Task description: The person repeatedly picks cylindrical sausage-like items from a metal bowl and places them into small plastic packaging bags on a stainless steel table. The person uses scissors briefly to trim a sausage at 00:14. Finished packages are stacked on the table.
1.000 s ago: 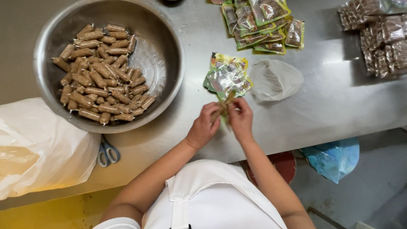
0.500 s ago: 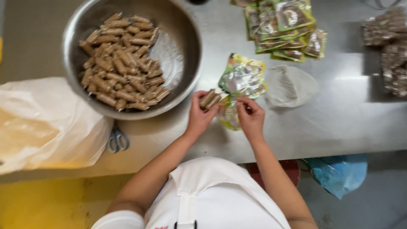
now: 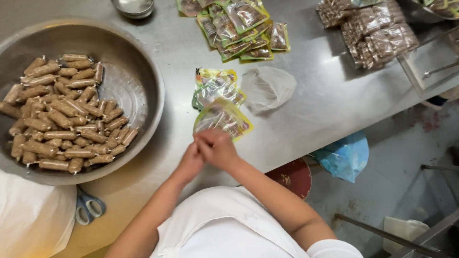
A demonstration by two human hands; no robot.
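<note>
left hand (image 3: pixel 190 162) and right hand (image 3: pixel 217 149) meet, fingers pinching near edge of yellow-edged pouch (image 3: pixel 223 119) | pouch lies flat on steel worktop (image 3: pixel 315 110), reaching away from fingers | pouch stack (image 3: pixel 215 87) just beyond | sausage bowl (image 3: pixel 138 71) left

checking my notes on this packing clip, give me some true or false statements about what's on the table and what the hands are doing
1. Both hands, left hand and right hand, meet at the near edge of a yellow-edged pouch. True.
2. The big metal bowl holds brown wrapped sausages. True.
3. The scissors lie inside the bowl. False: they lie on the steel table, at the bowl's near edge, beside a white bag.
4. The filled pouches are stacked on the floor. False: they lie on the table's far side.
5. A crumpled clear plastic bag lies right of the empty pouches. True.
</note>
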